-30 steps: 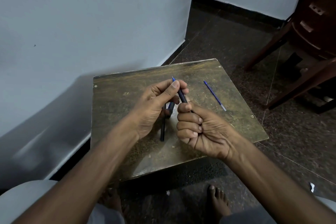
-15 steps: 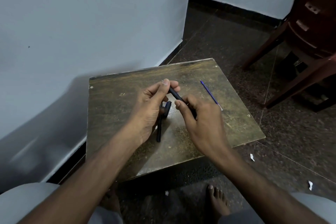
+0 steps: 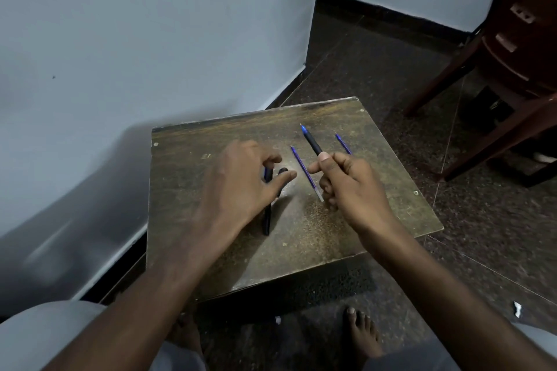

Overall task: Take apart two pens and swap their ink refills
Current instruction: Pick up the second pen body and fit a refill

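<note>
Hands: right (image 3: 346, 181) pinches pen (image 3: 312, 143); left (image 3: 241, 178) spread, blurred.

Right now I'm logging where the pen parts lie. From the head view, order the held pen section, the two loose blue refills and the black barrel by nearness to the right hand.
1. Pen section: pinched in the right hand.
2. Middle refill: on the table, just left of its fingers.
3. Right refill: just beyond the hand, partly hidden; too close to call against 2.
4. Black barrel: farthest, under the left hand.
</note>
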A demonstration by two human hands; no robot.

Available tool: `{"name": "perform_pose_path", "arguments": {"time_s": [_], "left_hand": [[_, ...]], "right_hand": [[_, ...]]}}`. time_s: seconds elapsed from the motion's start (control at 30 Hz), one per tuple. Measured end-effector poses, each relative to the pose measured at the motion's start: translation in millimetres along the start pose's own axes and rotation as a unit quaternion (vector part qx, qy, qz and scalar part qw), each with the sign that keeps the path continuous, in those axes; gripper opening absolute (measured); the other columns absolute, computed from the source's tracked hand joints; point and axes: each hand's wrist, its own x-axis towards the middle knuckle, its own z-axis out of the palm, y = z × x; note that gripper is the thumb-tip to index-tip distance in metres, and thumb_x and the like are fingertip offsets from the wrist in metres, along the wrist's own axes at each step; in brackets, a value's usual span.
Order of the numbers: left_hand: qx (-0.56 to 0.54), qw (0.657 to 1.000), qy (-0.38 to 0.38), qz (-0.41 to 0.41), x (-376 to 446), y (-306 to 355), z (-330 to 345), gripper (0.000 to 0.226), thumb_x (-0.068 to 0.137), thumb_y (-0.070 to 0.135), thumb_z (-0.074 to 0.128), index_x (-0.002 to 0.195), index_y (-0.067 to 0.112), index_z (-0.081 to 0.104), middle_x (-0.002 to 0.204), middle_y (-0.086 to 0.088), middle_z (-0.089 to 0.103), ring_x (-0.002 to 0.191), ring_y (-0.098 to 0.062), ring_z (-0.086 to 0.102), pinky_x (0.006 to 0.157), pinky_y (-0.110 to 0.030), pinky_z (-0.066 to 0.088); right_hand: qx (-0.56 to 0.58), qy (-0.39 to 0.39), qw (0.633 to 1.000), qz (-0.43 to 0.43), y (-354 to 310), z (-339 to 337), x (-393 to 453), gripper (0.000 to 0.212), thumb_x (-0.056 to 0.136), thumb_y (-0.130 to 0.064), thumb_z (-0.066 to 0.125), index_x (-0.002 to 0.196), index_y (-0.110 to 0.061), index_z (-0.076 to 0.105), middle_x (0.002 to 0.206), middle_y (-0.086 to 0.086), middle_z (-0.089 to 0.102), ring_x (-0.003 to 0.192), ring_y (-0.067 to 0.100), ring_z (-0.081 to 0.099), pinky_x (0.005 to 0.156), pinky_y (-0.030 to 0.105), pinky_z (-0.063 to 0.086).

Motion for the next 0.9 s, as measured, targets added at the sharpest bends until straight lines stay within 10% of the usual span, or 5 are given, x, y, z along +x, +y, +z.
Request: {"name": "perform_pose_path", "arguments": {"time_s": [0.43,0.57,0.63,0.77,0.9], "left_hand": [[0.114,0.992,-0.038,-0.022,-12.5,21.8,10.7,0.037,0.097,0.059,0.071,0.095,0.024,0.079,0.092,0.003,0.068,0.093,-0.018,0.063,0.063,-0.030,0.042],[-0.044,0.995,-0.030,-0.086,-6.0,18.8,5.5,0.024,0.103,0.042,0.071,0.095,0.023,0.082,0.078,0.010,0.072,0.065,0.001,0.060,0.054,-0.012,0.041],[-0.244,0.954,-0.011,-0.177,4.7,4.5,0.0,0.029,0.107,0.038,0.067,0.088,0.021,0.081,0.068,0.011,0.072,0.053,0.003,0.060,0.052,-0.008,0.045],[-0.575,0.767,0.011,-0.284,16.0,-16.2,-8.3,0.028,0.110,0.028,0.065,0.094,0.012,0.081,0.081,0.004,0.080,0.068,-0.001,0.067,0.071,-0.018,0.057],[-0.623,0.728,0.032,-0.283,18.0,-11.2,-0.7,0.017,0.107,0.013,0.069,0.123,0.009,0.072,0.095,0.002,0.086,0.076,-0.003,0.074,0.068,-0.018,0.060]], "right_hand": [[-0.008,-0.003,1.000,-0.005,-6.3,1.3,-3.3,0.036,0.110,-0.042,0.056,0.087,-0.023,0.077,0.055,-0.010,0.055,0.051,0.008,0.051,0.060,0.036,0.042],[-0.017,0.003,1.000,-0.009,-7.9,2.3,-4.6,0.036,0.111,-0.036,0.056,0.088,-0.018,0.076,0.054,-0.009,0.053,0.050,0.009,0.049,0.057,0.034,0.040],[-0.029,0.002,0.999,-0.015,-8.5,1.5,-5.6,0.036,0.111,-0.035,0.056,0.088,-0.018,0.076,0.054,-0.008,0.053,0.049,0.008,0.049,0.057,0.032,0.040],[-0.101,-0.032,0.993,-0.058,-9.6,4.3,-10.2,0.033,0.111,-0.031,0.056,0.087,-0.019,0.076,0.056,-0.003,0.058,0.050,0.012,0.052,0.058,0.038,0.043],[-0.175,-0.044,0.978,-0.107,-9.3,11.1,-13.9,0.030,0.111,-0.029,0.057,0.089,-0.019,0.076,0.065,0.015,0.068,0.061,0.033,0.062,0.061,0.045,0.047]]}}
